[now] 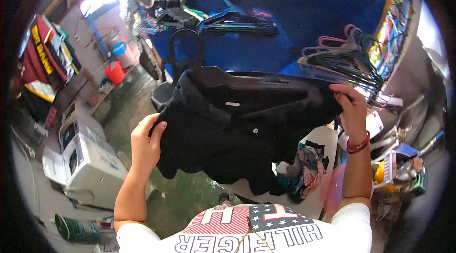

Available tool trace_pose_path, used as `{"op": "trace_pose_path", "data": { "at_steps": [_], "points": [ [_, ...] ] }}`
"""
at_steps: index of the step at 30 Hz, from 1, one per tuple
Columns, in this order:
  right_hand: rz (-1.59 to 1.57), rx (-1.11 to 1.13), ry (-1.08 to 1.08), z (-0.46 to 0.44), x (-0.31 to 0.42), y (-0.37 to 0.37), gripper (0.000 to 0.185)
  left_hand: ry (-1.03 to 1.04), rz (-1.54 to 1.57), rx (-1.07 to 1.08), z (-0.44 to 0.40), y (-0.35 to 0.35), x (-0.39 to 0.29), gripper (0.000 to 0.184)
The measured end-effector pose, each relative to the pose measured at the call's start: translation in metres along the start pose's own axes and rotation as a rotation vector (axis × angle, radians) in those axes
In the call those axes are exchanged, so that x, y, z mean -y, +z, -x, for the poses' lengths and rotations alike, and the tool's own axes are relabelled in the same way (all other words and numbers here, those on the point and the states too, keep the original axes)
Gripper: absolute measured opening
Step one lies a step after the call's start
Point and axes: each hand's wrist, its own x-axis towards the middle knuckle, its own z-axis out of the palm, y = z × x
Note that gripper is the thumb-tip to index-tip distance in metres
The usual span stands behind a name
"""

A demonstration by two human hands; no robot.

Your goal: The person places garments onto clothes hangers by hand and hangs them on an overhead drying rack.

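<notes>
A black garment (213, 139) with a small white label and a round white mark is spread between my two hands. My left hand (148, 136) is closed on its left edge, fingers and thumb pinching the cloth. At the upper right corner, my right hand (350, 105) grips the same cloth; a red bracelet is on that wrist. Behind the garment lies a blue surface (237, 53) bearing dark hangers (237, 24) in the middle and a pile of pink, white and dark hangers (349, 60) at the right.
A washing machine (97, 172) stands at the left. Farther back are a red bucket (114, 72) and hanging clothes (45, 58). Crumpled colourful cloth (308, 170) lies below my right hand. A white basket (387, 170) with bottles is at the right.
</notes>
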Motion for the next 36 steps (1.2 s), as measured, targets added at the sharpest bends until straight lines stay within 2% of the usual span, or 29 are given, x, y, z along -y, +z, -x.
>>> {"op": "trace_pose_path", "data": {
  "at_steps": [3, 7, 10, 11, 17, 19, 22, 27, 30, 32, 33, 36],
  "points": [
    [-0.016, 0.123, 0.034, -0.001, -0.013, 0.028, 0.021, -0.155, -0.014, 0.070, 0.022, -0.011, -0.007, 0.018],
    [-0.133, 0.188, 0.061, -0.011, -0.028, 0.053, 0.021, 0.059, -0.182, 0.046, 0.059, -0.025, 0.013, 0.018],
    [-0.389, 0.120, 0.219, -0.019, -0.027, 0.081, 0.020, 0.077, -0.210, -0.012, 0.079, -0.051, 0.004, 0.017],
    [-0.392, 0.188, 0.175, -0.025, -0.031, 0.087, 0.019, 0.139, -0.290, -0.051, 0.084, -0.058, 0.002, 0.016],
    [-0.554, 0.323, 0.114, -0.033, 0.003, 0.152, 0.020, -0.010, -0.271, -0.194, 0.133, -0.109, 0.004, 0.013],
    [-0.496, 0.392, 0.044, -0.036, 0.014, 0.173, 0.020, -0.037, -0.277, -0.196, 0.147, -0.127, 0.005, 0.013],
    [-0.661, 0.416, 0.060, -0.032, 0.038, 0.208, 0.021, 0.002, -0.383, -0.176, 0.168, -0.156, 0.017, 0.013],
    [-0.664, 0.511, -0.046, -0.022, 0.074, 0.272, 0.023, -0.006, -0.694, -0.139, 0.184, -0.216, 0.040, 0.018],
    [-0.440, 0.479, -0.350, -0.002, 0.125, 0.297, 0.024, -0.089, -0.801, -0.100, 0.189, -0.252, 0.041, 0.017],
    [-0.349, 0.443, -0.555, 0.021, 0.162, 0.307, 0.013, -0.105, -0.780, -0.105, 0.192, -0.278, 0.044, 0.014],
    [-0.408, 0.527, -0.767, 0.030, 0.172, 0.309, 0.007, -0.122, -0.739, -0.114, 0.194, -0.291, 0.044, 0.014],
    [-1.074, 1.092, -0.478, 0.064, 0.195, 0.327, 0.014, -0.254, -0.516, -0.174, 0.206, -0.327, 0.037, 0.011]
  ]
}}
